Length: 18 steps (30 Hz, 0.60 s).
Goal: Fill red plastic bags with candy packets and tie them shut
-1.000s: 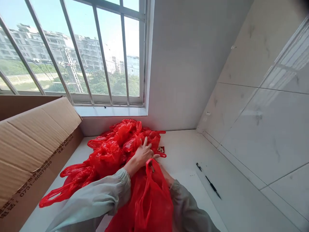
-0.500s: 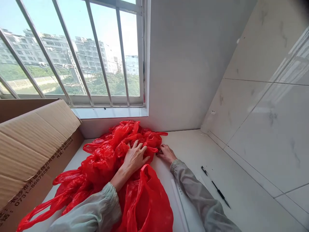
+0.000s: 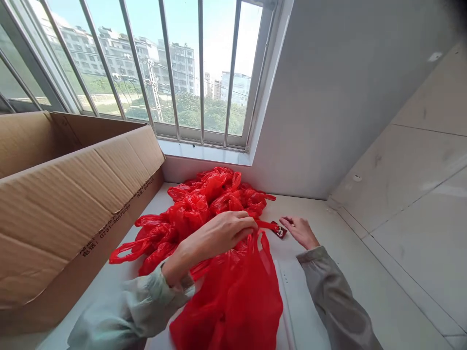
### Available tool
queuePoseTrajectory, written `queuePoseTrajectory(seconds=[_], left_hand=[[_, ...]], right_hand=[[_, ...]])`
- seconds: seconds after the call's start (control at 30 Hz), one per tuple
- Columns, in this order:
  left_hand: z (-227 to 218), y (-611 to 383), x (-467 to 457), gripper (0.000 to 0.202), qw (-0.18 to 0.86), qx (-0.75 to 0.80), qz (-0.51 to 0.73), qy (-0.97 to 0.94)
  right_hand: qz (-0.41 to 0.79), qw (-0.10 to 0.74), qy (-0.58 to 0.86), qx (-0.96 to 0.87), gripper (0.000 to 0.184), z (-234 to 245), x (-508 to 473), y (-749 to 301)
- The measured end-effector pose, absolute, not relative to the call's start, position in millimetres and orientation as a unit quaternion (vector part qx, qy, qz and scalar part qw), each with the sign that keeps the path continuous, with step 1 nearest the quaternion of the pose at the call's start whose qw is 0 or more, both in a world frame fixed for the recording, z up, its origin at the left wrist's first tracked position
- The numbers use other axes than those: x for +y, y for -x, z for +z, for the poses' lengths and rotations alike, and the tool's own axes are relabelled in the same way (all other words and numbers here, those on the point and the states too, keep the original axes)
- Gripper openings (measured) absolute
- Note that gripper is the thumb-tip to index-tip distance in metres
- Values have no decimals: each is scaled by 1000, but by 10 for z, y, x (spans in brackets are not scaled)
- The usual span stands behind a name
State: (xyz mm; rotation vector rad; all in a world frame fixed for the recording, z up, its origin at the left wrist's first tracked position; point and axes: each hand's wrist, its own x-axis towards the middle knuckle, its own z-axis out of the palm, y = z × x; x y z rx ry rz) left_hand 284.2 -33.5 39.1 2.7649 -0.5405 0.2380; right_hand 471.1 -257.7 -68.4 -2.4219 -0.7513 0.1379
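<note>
"Both hands have moved since the earlier head picture: the left hand point(image 3: 224, 233) has left the heap of red bags point(image 3: 204, 192) for the front bag point(image 3: 251, 301), and the right hand point(image 3: 299, 231) has come off the small dark packet point(image 3: 280, 230)."

"What does the left one have?"

"From the head view, its fingers close on the gathered top of the front bag, which sits between the forearms, before the heap."

"And the right?"

"Half bent, just beside the packet on the table point(image 3: 333, 238). I can't tell whether it pinches anything."

"Where's the risk?"

"At that red strip point(image 3: 268, 224), I'd say. It runs from near the left fingers to the packet; if it's snagged, a tug could drag the packet along."

"And the bag itself?"

"If only one handle is caught, it could sag open and spill whatever may be inside. Thin plastic might also tear under a hard pull."
</note>
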Motion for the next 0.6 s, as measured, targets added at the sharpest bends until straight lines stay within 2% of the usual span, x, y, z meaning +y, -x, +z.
queuePoseTrajectory(seconds=[0.07, 0.13, 0.2, 0.3, 0.37, 0.43, 0.5, 0.57, 0.6], left_hand=[[494, -2399, -197, 40, 168, -116, 76, -976], [428, -2002, -109, 42, 174, -44, 49, -983], [246, -1733, -120, 64, 191, -4, 38, -981], [-38, -1644, -309, 100, 232, -33, 20, -972], [-153, -1735, -471, 124, 256, -58, 59, -963], [-207, -1840, -588, 137, 280, -61, 92, -954], [-219, -1883, -631, 128, 318, -34, 93, -943], [-197, -1834, -615, 99, 351, -4, 80, -933], [-174, -1781, -594, 77, 348, 1, 71, -935]], right_hand=[[97, 331, 884, -317, 61, -479, -2684, -4472], [154, 371, 845, -353, 60, -328, -2742, -4181], [208, 414, 803, -375, 59, -257, -2719, -3879], [222, 477, 772, -355, 74, -269, -2540, -3489], [231, 532, 741, -338, 58, -291, -2396, -3288], [245, 574, 703, -342, 35, -277, -2305, -3121], [241, 582, 687, -361, 29, -213, -2301, -2976], [221, 572, 688, -387, 28, -117, -2381, -2853], [212, 567, 686, -403, 26, -65, -2443, -2802]])
